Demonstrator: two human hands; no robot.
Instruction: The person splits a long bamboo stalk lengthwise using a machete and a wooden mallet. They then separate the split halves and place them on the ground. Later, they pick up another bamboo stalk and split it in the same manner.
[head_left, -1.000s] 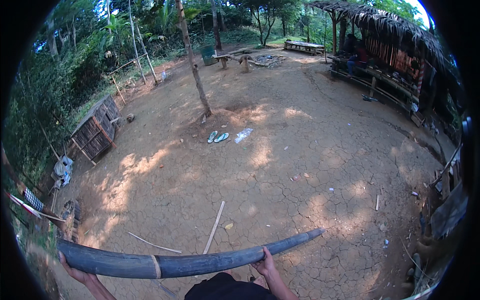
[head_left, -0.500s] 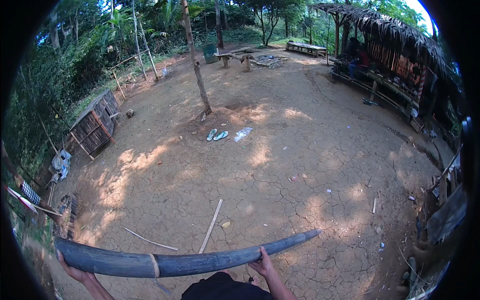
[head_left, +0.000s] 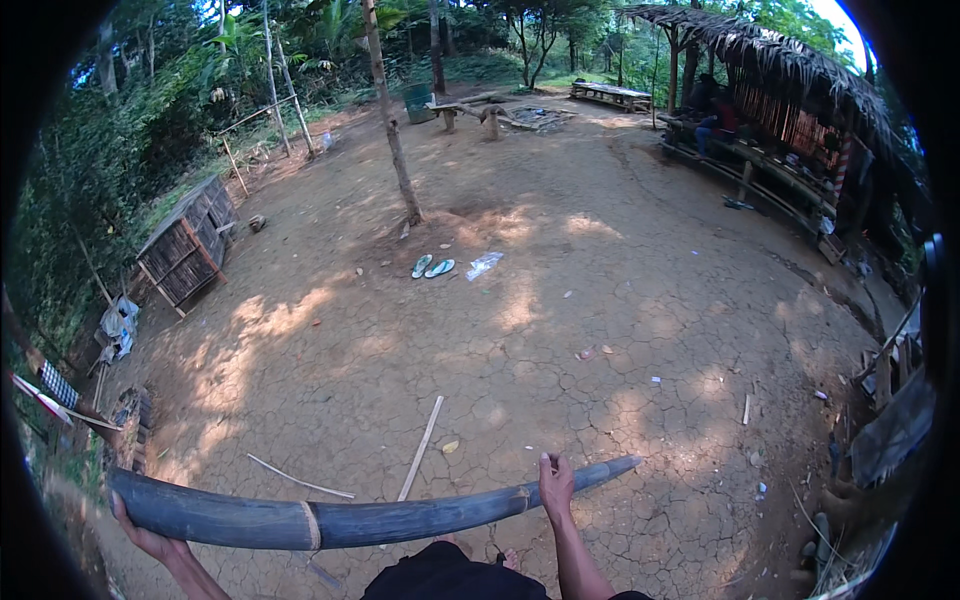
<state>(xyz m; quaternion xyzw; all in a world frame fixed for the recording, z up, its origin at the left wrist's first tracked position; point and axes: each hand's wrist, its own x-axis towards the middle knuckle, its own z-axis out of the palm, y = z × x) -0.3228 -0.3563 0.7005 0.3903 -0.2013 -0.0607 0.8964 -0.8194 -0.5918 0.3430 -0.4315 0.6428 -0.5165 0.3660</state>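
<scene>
A long, dark, curved bamboo stem [head_left: 400, 524] lies level across the front of my body. It is thick at the left and tapers to a thin tip at the right, with pale rings at its joints. My left hand [head_left: 148, 535] holds the thick end, thumb at its near side and the other fingers hidden beneath. Over the thin part, just right of a joint, my right hand [head_left: 556, 487] lies across the stem with fingers curled. Its fingertips show above the far edge.
Cracked bare earth spreads ahead, with a pale strip [head_left: 421, 447] and a thin stick [head_left: 300, 478] near the stem. Sandals [head_left: 432, 267] lie by a slim trunk [head_left: 395, 150]. A woven cage [head_left: 186, 245] stands left; a thatched shelter [head_left: 770, 60] with a seated person stands right.
My right hand has shifted right along the stem and risen from its near underside to across its top. My left hand stays at the thick end. The stem has barely moved.
</scene>
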